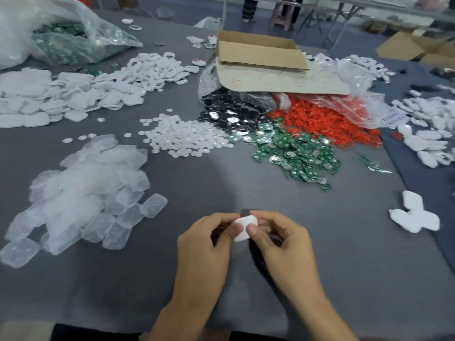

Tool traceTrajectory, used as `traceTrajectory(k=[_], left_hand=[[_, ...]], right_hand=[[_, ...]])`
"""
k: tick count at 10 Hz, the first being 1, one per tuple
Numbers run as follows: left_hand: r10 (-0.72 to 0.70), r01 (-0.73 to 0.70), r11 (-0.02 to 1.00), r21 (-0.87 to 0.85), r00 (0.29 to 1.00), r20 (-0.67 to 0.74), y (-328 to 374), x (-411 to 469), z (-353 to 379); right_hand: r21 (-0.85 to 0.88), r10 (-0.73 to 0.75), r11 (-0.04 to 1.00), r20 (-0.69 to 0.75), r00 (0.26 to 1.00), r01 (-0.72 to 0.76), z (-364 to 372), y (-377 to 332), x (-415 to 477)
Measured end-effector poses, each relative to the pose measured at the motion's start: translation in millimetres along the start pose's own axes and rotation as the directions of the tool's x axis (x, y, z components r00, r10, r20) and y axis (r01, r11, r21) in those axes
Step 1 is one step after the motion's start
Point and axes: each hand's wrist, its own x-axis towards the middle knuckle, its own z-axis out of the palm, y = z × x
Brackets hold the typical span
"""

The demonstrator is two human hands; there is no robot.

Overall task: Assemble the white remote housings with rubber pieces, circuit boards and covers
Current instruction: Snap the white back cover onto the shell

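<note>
Both hands meet over the grey table near its front edge, pinching one small white remote housing (244, 227). My left hand (206, 244) holds its left side with thumb and fingers, and my right hand (278, 244) pinches its right side, thumb on top. A dark piece shows just behind the housing's top edge. Green circuit boards (295, 153) lie in a heap ahead to the right. Translucent rubber pieces (86, 198) are piled on the left. White covers (44, 99) and white ring frames (152, 70) lie further back on the left.
Small white discs (182, 136), black round parts (229, 112) and red rubber rings (327, 121) spill out mid-table below a cardboard box (258, 51). A few white assembled pieces (413, 215) lie at the right. Plastic bags (64, 38) sit at the back left.
</note>
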Motion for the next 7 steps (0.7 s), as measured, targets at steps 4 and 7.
traceTrajectory(k=[4, 7], left_hand=[[0.383, -0.476, 0.879, 0.025, 0.737, 0.557, 57.8, 21.4, 228.8], [0.486, -0.608, 0.792, -0.059, 0.569, 0.663, 74.3, 40.2, 267.6]], right_hand=[[-0.332, 0.032, 0.877, -0.682, 0.731, -0.348, -163.7, 74.8, 25.4], [-0.284, -0.065, 0.898, -0.842, 0.536, -0.336, -203.0, 110.2, 64.2]])
